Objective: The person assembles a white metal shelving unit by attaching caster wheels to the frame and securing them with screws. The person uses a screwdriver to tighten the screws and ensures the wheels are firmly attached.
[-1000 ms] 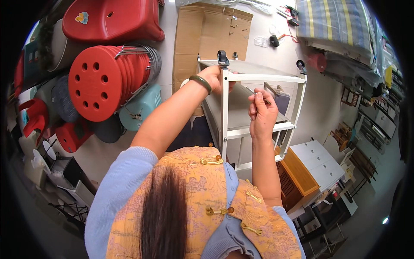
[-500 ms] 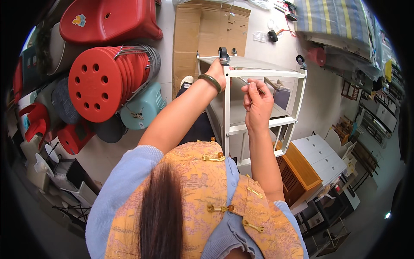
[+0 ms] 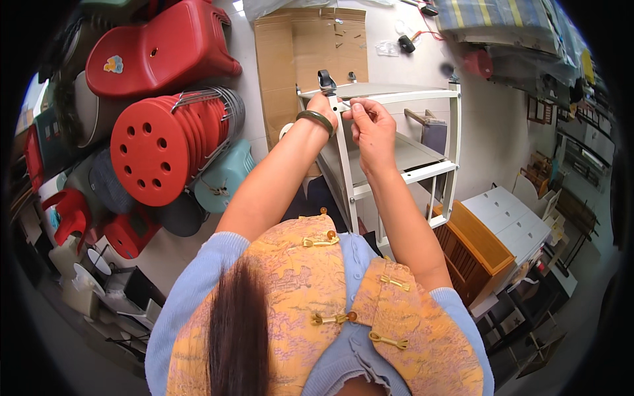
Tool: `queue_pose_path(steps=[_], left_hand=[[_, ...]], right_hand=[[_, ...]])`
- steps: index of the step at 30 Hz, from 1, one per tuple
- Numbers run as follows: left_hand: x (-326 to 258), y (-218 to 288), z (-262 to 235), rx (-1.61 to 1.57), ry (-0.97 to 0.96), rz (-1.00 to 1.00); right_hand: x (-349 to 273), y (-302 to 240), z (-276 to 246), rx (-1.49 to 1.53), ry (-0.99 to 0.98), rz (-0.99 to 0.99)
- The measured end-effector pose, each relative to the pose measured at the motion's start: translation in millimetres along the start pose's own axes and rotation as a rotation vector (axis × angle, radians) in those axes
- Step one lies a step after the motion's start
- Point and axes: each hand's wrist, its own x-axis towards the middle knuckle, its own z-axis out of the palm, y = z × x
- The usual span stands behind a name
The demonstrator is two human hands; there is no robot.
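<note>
Now | left hand (image 3: 323, 105) closed on top corner post of white shelf frame (image 3: 403, 175), just below black caster wheel (image 3: 325, 80) | right hand (image 3: 371, 129) fingers (image 3: 357, 107) pinched shut on small metal part, too small to identify, beside that corner | frame lies over cardboard sheet (image 3: 290, 59) | red stools (image 3: 165, 138) stacked at left

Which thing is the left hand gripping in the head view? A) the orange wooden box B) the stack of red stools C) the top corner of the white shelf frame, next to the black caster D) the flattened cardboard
C: the left hand closes on the upper corner of the white shelf frame, just below the black caster; the red stools, the cardboard and the orange wooden box lie apart from it.
</note>
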Motion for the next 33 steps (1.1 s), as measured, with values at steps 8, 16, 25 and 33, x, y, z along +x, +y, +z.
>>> queue_pose_path(steps=[8,16,25,33], left_hand=[[11.9,-3.4,0.5,0.06,0.016,-0.029],[47.3,-8.3,-7.9,-0.09,-0.044,-0.044],[45.4,-27.3,-36.9,-0.071,-0.269,-0.126],[8.9,-17.3,-96.5,0.892,-0.289,0.728]], right_hand=[[6.1,0.1,-10.3,0.024,0.037,0.003],[13.9,-7.7,-13.0,0.056,0.019,0.033],[7.9,0.9,-30.1,0.109,0.002,0.064],[-18.1,9.7,-54.8,0.163,0.106,0.036]])
